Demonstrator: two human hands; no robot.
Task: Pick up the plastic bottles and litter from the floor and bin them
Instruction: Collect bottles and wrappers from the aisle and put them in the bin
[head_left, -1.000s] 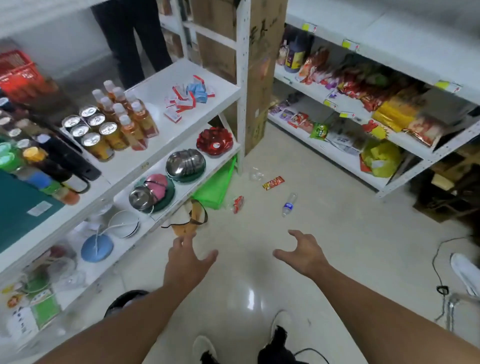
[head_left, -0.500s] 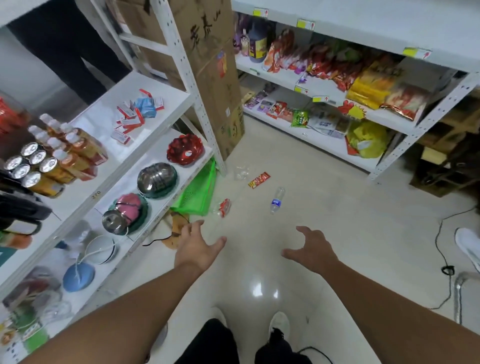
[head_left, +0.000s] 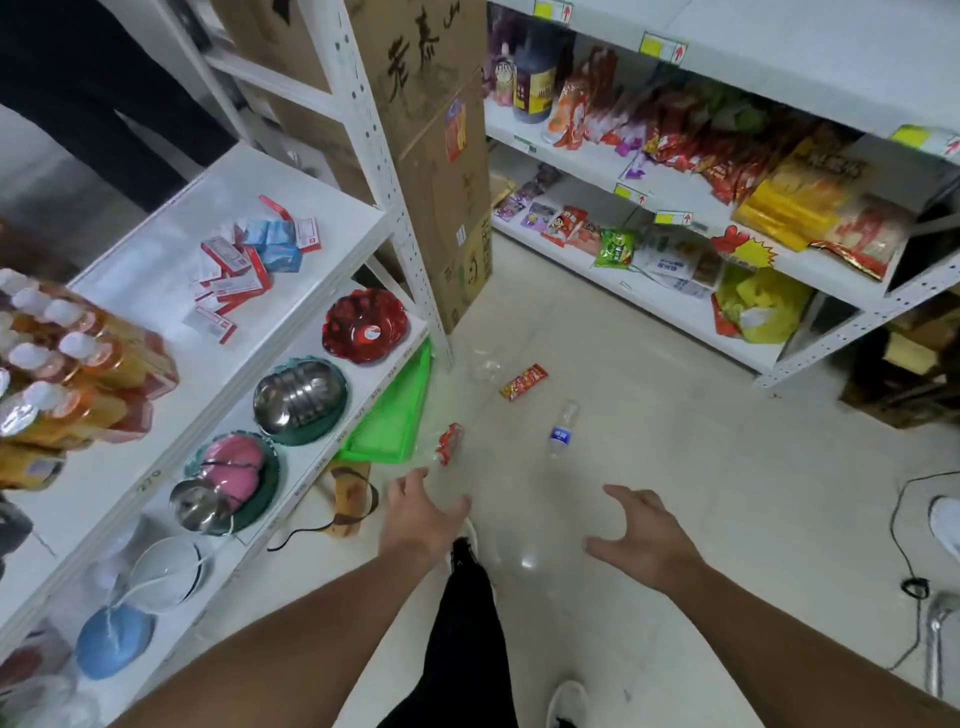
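Note:
On the pale floor lie a clear bottle with a blue label (head_left: 561, 430), a crushed clear bottle with a red label (head_left: 445, 443), a red snack wrapper (head_left: 523, 382) and a crumpled clear plastic piece (head_left: 485, 367). My left hand (head_left: 417, 512) is open, fingers spread, just short of the red-label bottle. To the right, my right hand (head_left: 640, 538) is open too, below the blue-label bottle. Neither hand touches anything. No bin is in view.
A white shelf rack (head_left: 332, 358) with bowls, drinks and small boxes stands at left, a green tray (head_left: 392, 415) leaning at its foot. A tall cardboard box (head_left: 441, 156) stands ahead. A snack shelf (head_left: 675, 306) runs along the right. A black cable (head_left: 904, 551) lies at far right.
I have stepped forward, so the litter lies closer. My left hand has reached toward the red-label bottle. Both hands stay open and empty.

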